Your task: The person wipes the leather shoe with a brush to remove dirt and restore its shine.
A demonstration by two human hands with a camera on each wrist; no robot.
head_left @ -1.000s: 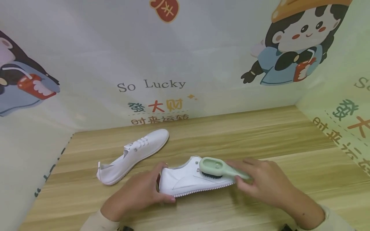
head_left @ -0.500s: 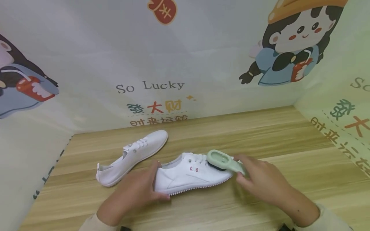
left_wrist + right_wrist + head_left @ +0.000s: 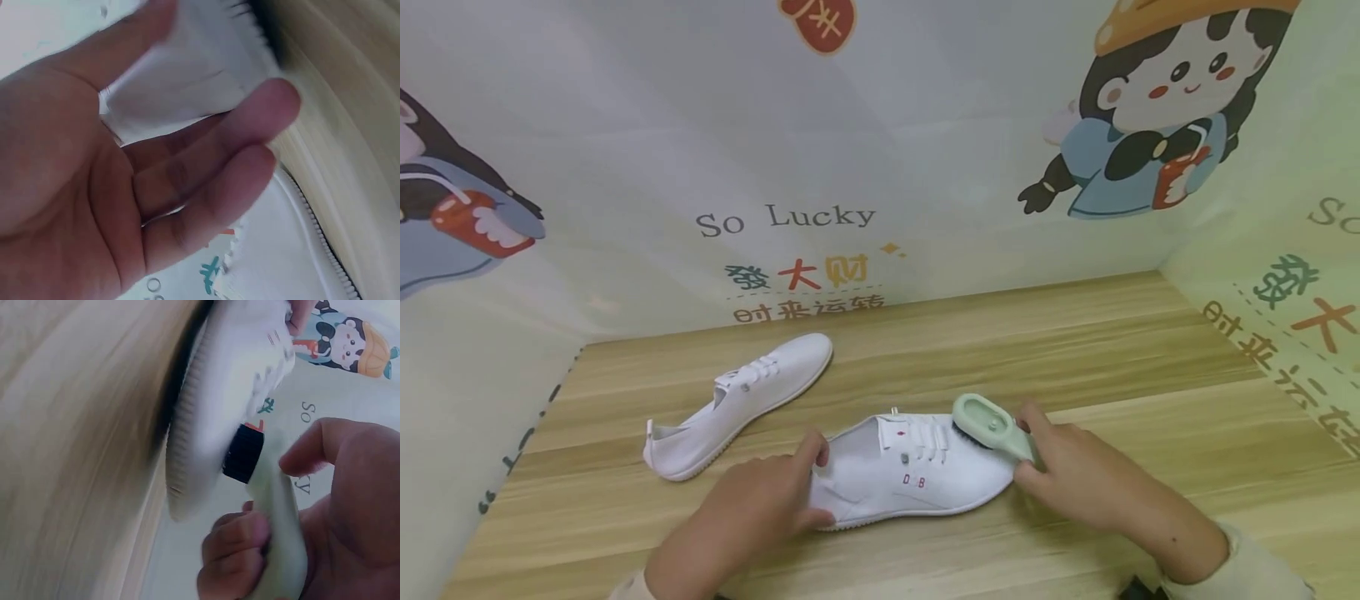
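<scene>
Since the last look, the shoe has tipped, showing more laces; the brush is nearer its toe. Left hand pinches its heel, likely a firm hold; right hand grips the brush. The shoe, between them, looks light and bendy.

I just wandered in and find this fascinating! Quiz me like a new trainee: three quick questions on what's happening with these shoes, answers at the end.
1. Which hand holds the green brush?

2. True or false: the farther shoe rests on the table with no hand on it.

3. Fill in the gap: the left hand grips the nearer shoe by its ____ end.

Key:
1. The right hand.
2. True.
3. Heel.
</scene>
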